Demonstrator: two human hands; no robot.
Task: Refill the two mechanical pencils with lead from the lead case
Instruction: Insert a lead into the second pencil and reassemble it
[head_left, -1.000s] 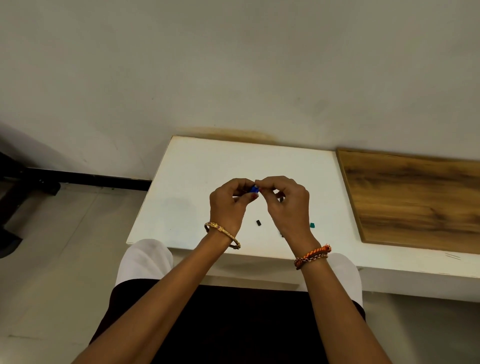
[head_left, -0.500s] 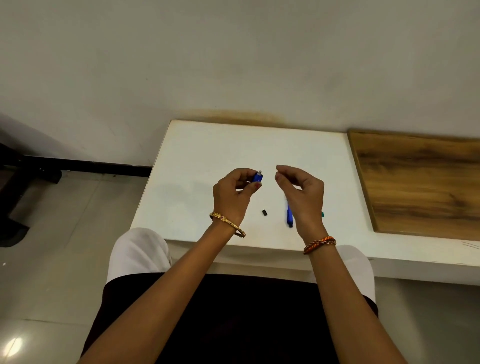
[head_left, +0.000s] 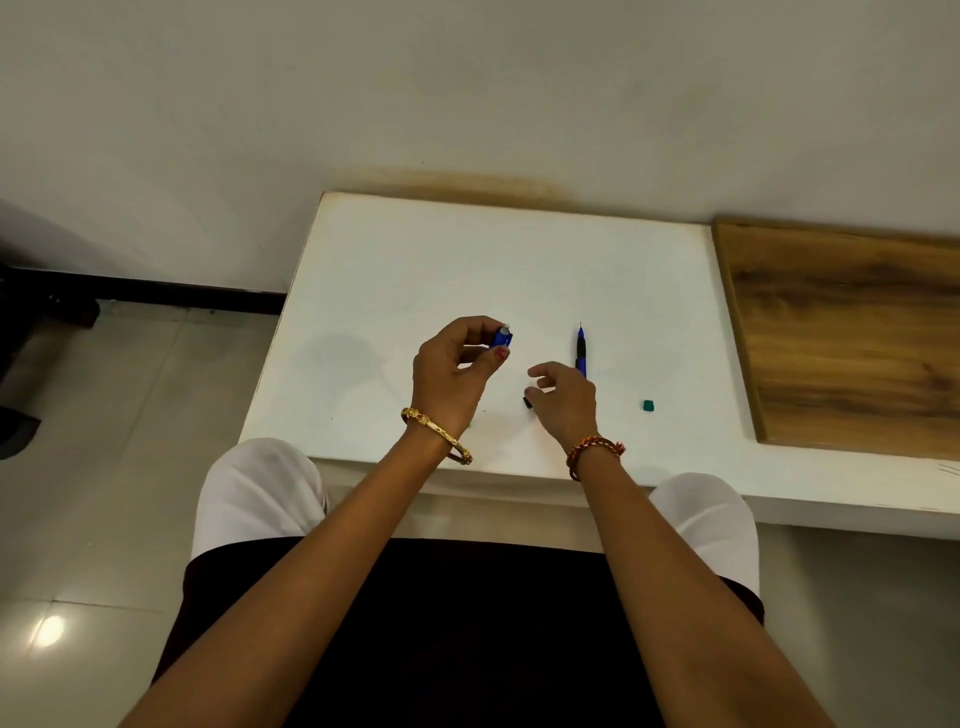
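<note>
My left hand (head_left: 457, 374) is raised above the white table (head_left: 415, 270) and pinches a small blue piece with a grey tip (head_left: 502, 338) between thumb and fingers. Whether it is the lead case or a pencil part I cannot tell. My right hand (head_left: 563, 397) hovers low over the table with fingers curled and apart, holding nothing, right above a small black piece (head_left: 527, 401). A blue and black mechanical pencil (head_left: 581, 349) lies on the table just beyond that hand, tip pointing away from me. A small green piece (head_left: 648, 405) lies to the right.
A wood-grain board (head_left: 841, 338) adjoins the white table on the right. A wall runs behind the table. My knees in white cloth sit under the near edge, and tiled floor with a dark frame (head_left: 145, 291) lies to the left.
My hands were joined around the blue piece, then parted. The right hand has dropped toward the table near the black piece. The left hand keeps the blue piece.
</note>
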